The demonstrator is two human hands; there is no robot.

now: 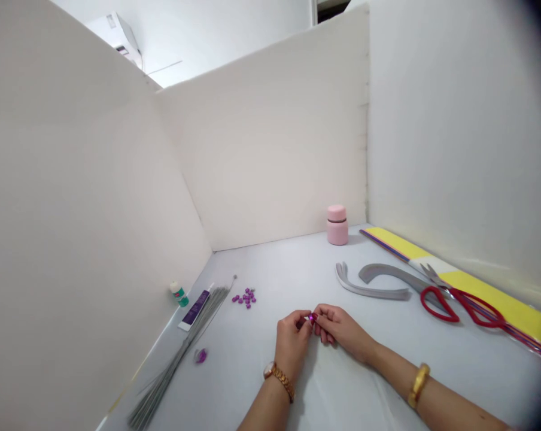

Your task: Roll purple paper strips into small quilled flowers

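Between the fingertips of both hands is a small shiny purple piece (311, 318), mostly covered by the fingers. My left hand (294, 330), with a watch at the wrist, pinches it from the left. My right hand (337, 326), a gold bangle on its forearm, closes on it from the right, thumb and forefinger together. To the left on the table lie several small purple pieces (244, 297) in a loose cluster. Nearer me is a separate purple item (201, 356), perhaps a small roll; its kind is unclear.
Thin grey wires (181, 353) lie in a bundle at left, beside a purple-and-white tube (195, 310) and a small green-and-white bottle (179, 294). A pink jar (337, 225) stands at the back. Grey strips (373, 291), red-handled scissors (459, 305) and a yellow sheet (490, 287) are at right. White panels enclose the table.
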